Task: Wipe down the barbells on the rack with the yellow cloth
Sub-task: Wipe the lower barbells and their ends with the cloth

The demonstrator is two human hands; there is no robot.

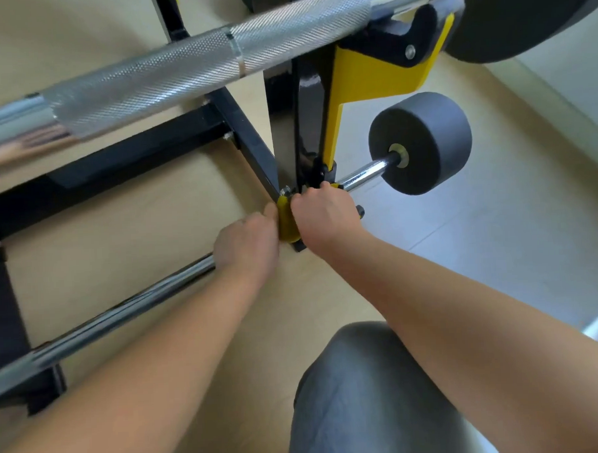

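Reaching low, left hand (247,242) grip wrapped on lower barbell (123,309), right hand (324,215) curled, grip's contents unclear

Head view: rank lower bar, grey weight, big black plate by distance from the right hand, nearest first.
1. Lower bar: under the right hand, its bare stretch running off to the right.
2. Grey weight: on that bar's outer end, further right.
3. Big black plate: top right, up on the upper bar.

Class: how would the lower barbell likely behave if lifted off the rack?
The lower barbell is probably end-heavy: a thick grey weight sits on its end. Its smooth chrome shaft looks slippery. Round weight, so it may roll on the floor.
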